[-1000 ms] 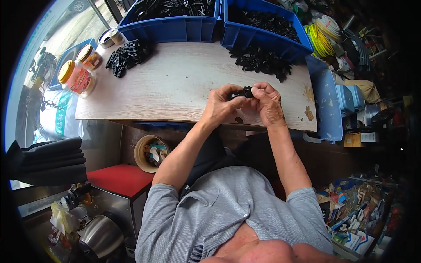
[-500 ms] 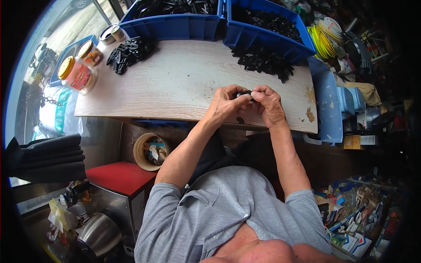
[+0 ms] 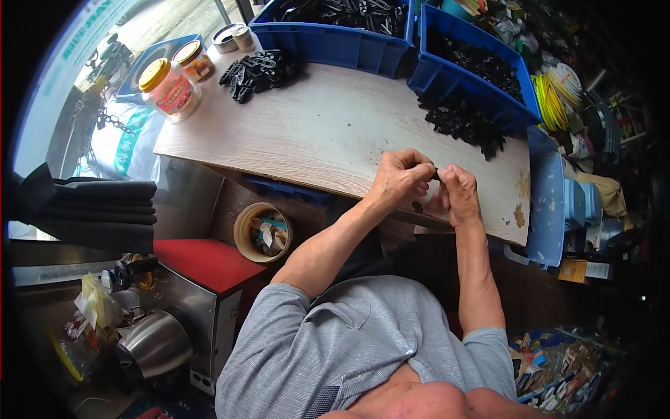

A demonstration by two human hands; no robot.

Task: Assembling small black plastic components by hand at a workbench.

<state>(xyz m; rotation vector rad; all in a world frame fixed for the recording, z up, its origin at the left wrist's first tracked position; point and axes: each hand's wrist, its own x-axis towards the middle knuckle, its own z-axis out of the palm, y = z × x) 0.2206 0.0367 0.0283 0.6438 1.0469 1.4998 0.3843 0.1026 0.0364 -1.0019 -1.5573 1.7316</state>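
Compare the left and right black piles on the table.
Pieces: the left pile shows elongated parts with distinct outlines; the right pile looks like smaller, tangled bits.
Place: the left pile lies near the yellow-lidded jar; the right pile lies by the right blue bin.
Shared: both are black, loose heaps on the table.

This looks like a small, messy workshop. It has a work table (image 3: 279,126) with worn spots on top. Two big blue bins, the left bin (image 3: 328,45) and the right bin (image 3: 450,82), hold lots of little black parts, and more black parts lie on the table in a left heap (image 3: 259,72) and a right heap (image 3: 466,126). A coil of yellow hose or cord (image 3: 550,103) sits among the clutter on the right. Lots of jumbled bits (image 3: 565,377) lie low on that side too. A shiny kettle (image 3: 160,346) makes it a bit homey.
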